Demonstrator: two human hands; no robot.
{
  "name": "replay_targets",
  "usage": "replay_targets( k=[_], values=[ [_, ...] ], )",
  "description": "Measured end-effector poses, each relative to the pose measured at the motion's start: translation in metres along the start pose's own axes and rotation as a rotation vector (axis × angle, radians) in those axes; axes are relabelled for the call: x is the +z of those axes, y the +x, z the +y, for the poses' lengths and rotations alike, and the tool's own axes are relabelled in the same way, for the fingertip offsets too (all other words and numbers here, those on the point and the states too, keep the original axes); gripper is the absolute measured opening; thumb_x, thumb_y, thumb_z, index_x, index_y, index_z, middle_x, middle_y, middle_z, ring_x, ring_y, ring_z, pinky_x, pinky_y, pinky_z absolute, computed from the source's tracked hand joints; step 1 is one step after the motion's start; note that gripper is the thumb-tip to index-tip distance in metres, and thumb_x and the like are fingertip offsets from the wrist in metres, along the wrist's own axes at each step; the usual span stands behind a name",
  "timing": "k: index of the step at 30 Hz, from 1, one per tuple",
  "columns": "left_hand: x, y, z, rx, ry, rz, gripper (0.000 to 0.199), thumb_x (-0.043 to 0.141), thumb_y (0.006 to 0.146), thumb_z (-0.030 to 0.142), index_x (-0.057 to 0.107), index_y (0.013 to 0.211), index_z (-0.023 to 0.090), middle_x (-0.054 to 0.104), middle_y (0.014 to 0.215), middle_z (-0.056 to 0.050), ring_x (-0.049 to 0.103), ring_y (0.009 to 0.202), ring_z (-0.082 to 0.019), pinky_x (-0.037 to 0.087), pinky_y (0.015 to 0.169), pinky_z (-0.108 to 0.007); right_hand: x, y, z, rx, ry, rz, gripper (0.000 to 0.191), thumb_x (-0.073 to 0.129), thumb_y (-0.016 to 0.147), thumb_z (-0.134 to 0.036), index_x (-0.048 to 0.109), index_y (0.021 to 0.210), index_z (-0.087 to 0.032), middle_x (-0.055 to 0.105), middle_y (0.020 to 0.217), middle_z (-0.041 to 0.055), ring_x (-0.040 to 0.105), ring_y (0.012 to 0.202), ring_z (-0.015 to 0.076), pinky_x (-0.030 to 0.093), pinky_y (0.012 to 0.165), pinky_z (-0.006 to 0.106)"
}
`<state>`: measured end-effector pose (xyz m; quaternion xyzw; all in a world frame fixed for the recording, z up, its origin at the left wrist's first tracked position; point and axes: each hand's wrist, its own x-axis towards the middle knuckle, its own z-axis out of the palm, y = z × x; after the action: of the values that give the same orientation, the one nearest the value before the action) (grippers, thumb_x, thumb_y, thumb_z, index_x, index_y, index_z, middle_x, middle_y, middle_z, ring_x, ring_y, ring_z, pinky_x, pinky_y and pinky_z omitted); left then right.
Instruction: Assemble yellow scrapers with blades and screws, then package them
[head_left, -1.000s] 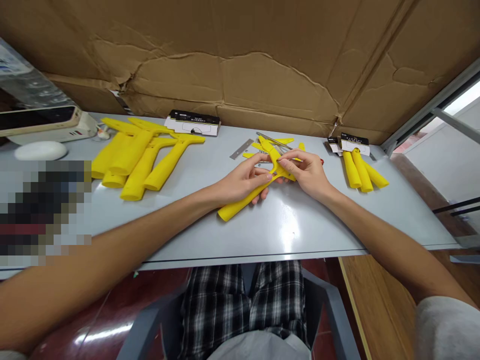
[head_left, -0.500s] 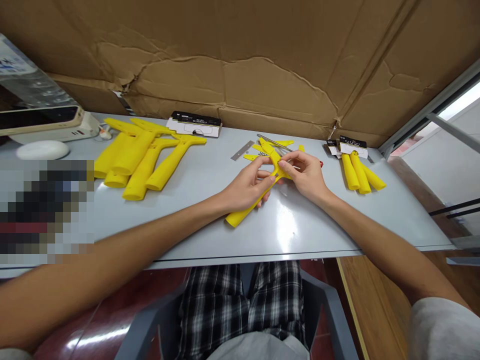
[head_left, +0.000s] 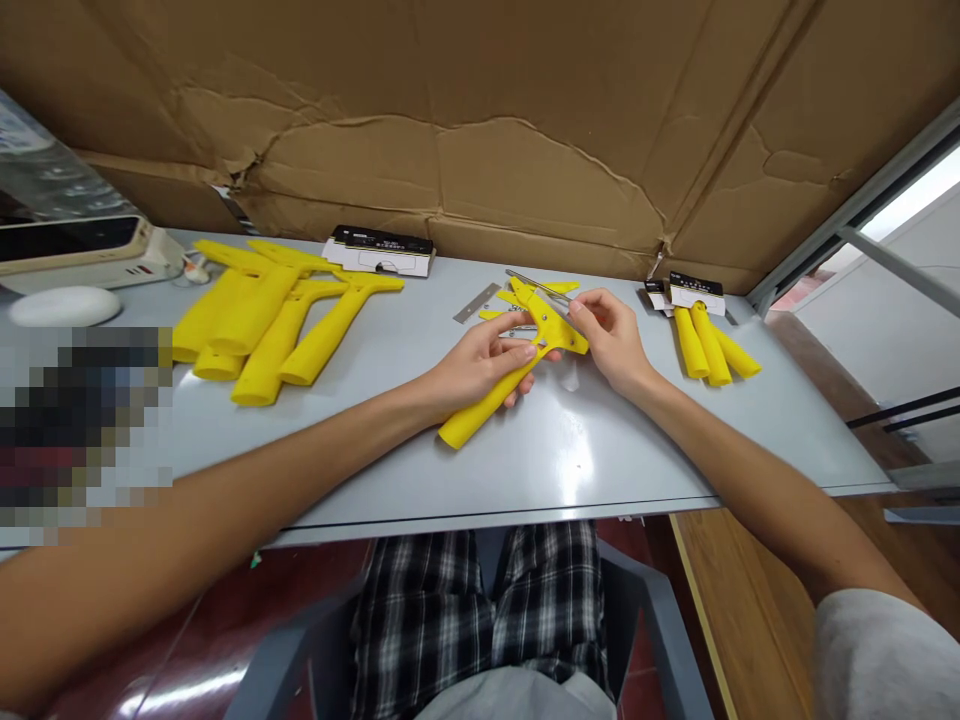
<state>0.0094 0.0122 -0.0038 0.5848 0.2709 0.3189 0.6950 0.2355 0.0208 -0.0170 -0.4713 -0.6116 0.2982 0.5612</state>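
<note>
My left hand (head_left: 491, 360) is closed round the handle of a yellow plastic scraper (head_left: 480, 415). Its wide head points away from me and shows small screws. My right hand (head_left: 615, 340) is at the right end of that head, fingers curled at the end of a thin metal shaft, apparently a screwdriver (head_left: 536, 283); its handle is hidden by the hand. Behind the scraper lie a flat metal blade (head_left: 477, 303), a yellow plate piece (head_left: 562, 287) and several tiny screws, partly covered.
Several yellow scraper handles (head_left: 262, 310) are piled at left, beside a black-and-white card package (head_left: 381, 250). Further packages (head_left: 697, 293) with yellow handles (head_left: 705, 345) lie at right. A white mouse (head_left: 64, 306) and a phone (head_left: 71, 238) on a white stand occupy the far left. Cardboard (head_left: 420, 90) walls the back.
My right hand has drawn off the scraper head and moved onto the screwdriver's near end. The head's screws now show. My left hand keeps its hold; the view has shifted slightly.
</note>
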Motion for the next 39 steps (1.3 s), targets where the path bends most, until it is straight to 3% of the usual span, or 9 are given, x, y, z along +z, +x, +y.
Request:
replay_targets(
  k=[4,7,19,25,28,32,39],
  values=[
    [-0.003,0.002,0.003,-0.018,-0.081,0.025,0.063,0.086,0.093,0.036,0.055,0.145,0.017,0.079,0.116,-0.015,0.068,0.062,-0.013,0.053,0.045,-0.024,-0.002,0.001,0.001,0.105,0.051,-0.060,0.069,0.082,0.073,-0.089,0.066,0.089,-0.024,0.069,0.093,0.0041,0.066,0.081,0.0193,0.056,0.060,0.032],
    [-0.006,0.004,0.002,-0.031,-0.128,0.017,0.064,0.087,0.092,0.032,0.055,0.145,0.017,0.079,0.116,-0.016,0.068,0.062,-0.014,0.053,0.046,-0.024,-0.002,-0.002,0.000,0.128,0.060,-0.074,0.070,0.083,0.072,-0.090,0.067,0.090,-0.024,0.069,0.094,0.0050,0.066,0.079,0.0190,0.055,0.053,0.030],
    [-0.008,0.005,0.001,-0.001,-0.142,0.004,0.056,0.086,0.092,0.033,0.054,0.136,0.021,0.079,0.114,-0.013,0.068,0.062,-0.012,0.053,0.047,-0.023,-0.003,-0.002,0.006,0.119,0.077,-0.142,0.062,0.084,0.079,-0.083,0.067,0.094,-0.025,0.072,0.085,0.0023,0.068,0.068,0.0174,0.058,0.058,0.033],
    [-0.007,0.002,-0.002,0.033,0.014,-0.039,0.046,0.079,0.100,0.039,0.053,0.134,0.021,0.077,0.098,-0.007,0.065,0.055,-0.011,0.051,0.045,-0.022,-0.003,-0.003,0.000,0.114,0.057,-0.143,0.061,0.085,0.077,-0.082,0.072,0.094,-0.025,0.076,0.086,0.0030,0.069,0.075,0.0198,0.058,0.063,0.034],
    [-0.005,0.002,-0.004,0.053,0.097,-0.109,0.043,0.076,0.102,0.040,0.051,0.131,0.020,0.079,0.103,-0.010,0.064,0.053,-0.009,0.053,0.045,-0.022,-0.003,-0.004,-0.003,0.072,0.036,-0.167,0.054,0.091,0.077,-0.072,0.075,0.092,-0.023,0.078,0.085,0.0025,0.070,0.077,0.0191,0.056,0.070,0.033],
    [-0.004,0.001,-0.005,0.070,0.131,-0.128,0.045,0.074,0.104,0.042,0.050,0.134,0.020,0.079,0.107,-0.011,0.063,0.054,-0.009,0.054,0.045,-0.022,-0.004,-0.005,-0.010,0.086,0.056,-0.226,0.050,0.093,0.076,-0.066,0.077,0.091,-0.022,0.077,0.082,0.0021,0.068,0.073,0.0187,0.054,0.067,0.033],
    [-0.004,0.000,-0.004,0.066,0.162,-0.143,0.036,0.068,0.107,0.039,0.049,0.132,0.021,0.074,0.084,-0.002,0.060,0.049,-0.010,0.052,0.044,-0.021,-0.003,-0.006,-0.010,0.091,0.050,-0.234,0.048,0.094,0.074,-0.064,0.074,0.087,-0.023,0.071,0.075,-0.0002,0.064,0.067,0.0173,0.051,0.061,0.031]
  ],
)
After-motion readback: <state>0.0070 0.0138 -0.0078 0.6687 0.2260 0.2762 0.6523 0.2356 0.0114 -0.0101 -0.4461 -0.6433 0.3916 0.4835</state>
